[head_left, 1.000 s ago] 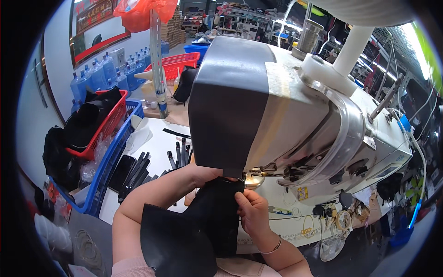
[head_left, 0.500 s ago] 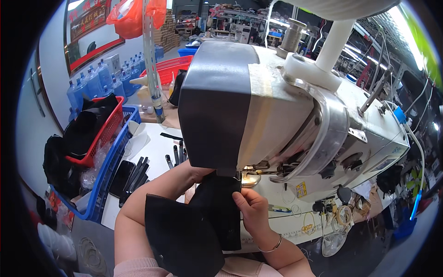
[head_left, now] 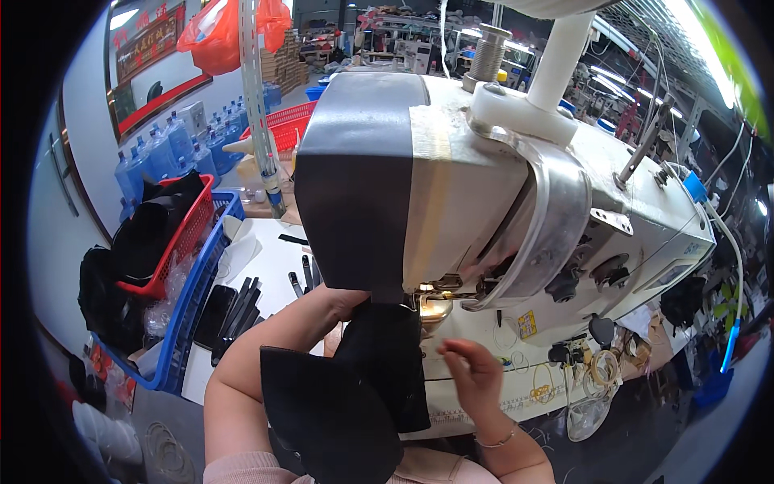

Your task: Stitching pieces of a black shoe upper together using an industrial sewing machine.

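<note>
A piece of black fabric (head_left: 379, 347) runs under the needle area of a sewing machine (head_left: 472, 185) with a dark end cover. Its larger rounded flap (head_left: 326, 411) hangs toward me over my lap. My left hand (head_left: 348, 302) reaches in at the left side of the fabric, beneath the machine head, which hides its fingers. Off the fabric's right edge, my right hand (head_left: 476, 371) is raised with loosely bent fingers and nothing visible between them. A shiny metal part (head_left: 435, 310) sits beside the needle area.
Black strips (head_left: 239, 310) and a dark phone-like slab (head_left: 214, 310) lie on the white table at left. Beyond them stand a blue crate (head_left: 181, 343) and a red basket (head_left: 173, 242) with black pieces. Thread loops (head_left: 542, 391) and small tools lie at right.
My right hand has let go of the fabric's right edge and moved right, away from it. The left arm stays at the fabric. The view has shifted slightly.
</note>
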A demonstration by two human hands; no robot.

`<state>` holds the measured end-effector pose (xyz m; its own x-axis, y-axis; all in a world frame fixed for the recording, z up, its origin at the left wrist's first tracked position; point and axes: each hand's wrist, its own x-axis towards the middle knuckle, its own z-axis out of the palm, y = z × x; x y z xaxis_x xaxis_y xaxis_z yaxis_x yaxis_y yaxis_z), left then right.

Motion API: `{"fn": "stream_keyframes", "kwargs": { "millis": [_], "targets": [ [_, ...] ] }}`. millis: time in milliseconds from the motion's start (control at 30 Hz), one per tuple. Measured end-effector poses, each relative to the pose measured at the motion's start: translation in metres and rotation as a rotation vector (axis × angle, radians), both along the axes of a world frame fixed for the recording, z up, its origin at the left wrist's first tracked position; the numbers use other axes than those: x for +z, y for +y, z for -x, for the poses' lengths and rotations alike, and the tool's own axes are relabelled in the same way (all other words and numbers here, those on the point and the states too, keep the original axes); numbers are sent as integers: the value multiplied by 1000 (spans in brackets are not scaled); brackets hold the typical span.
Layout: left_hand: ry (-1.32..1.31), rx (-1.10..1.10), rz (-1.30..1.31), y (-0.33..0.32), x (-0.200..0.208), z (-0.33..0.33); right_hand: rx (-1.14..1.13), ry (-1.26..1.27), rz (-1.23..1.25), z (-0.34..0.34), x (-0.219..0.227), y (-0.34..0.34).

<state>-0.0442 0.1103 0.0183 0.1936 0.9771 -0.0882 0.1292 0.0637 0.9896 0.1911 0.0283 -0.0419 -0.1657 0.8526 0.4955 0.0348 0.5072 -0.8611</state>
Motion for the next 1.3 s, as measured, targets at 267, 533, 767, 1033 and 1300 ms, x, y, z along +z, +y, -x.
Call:
{"fn": "stream_keyframes", "kwargs": {
  "millis": [267, 533, 767, 1033, 1300],
  "targets": [
    [72, 0, 11, 9, -4, 5, -1007, -498, -707, -120, 29, 24],
    [128, 13, 8, 12, -15, 15, -1058, -569, -716, -136, 12, 42],
    [180, 13, 21, 15, -27, 17, -1162, -636, -774, -138, -20, 45],
    [238, 3, 33, 19, -43, 19, -1183, -564, -787, -131, -20, 54],
    [292, -7, 37, 13, -63, 16, -1169, -557, -809, -133, -22, 55]
  ]
}}
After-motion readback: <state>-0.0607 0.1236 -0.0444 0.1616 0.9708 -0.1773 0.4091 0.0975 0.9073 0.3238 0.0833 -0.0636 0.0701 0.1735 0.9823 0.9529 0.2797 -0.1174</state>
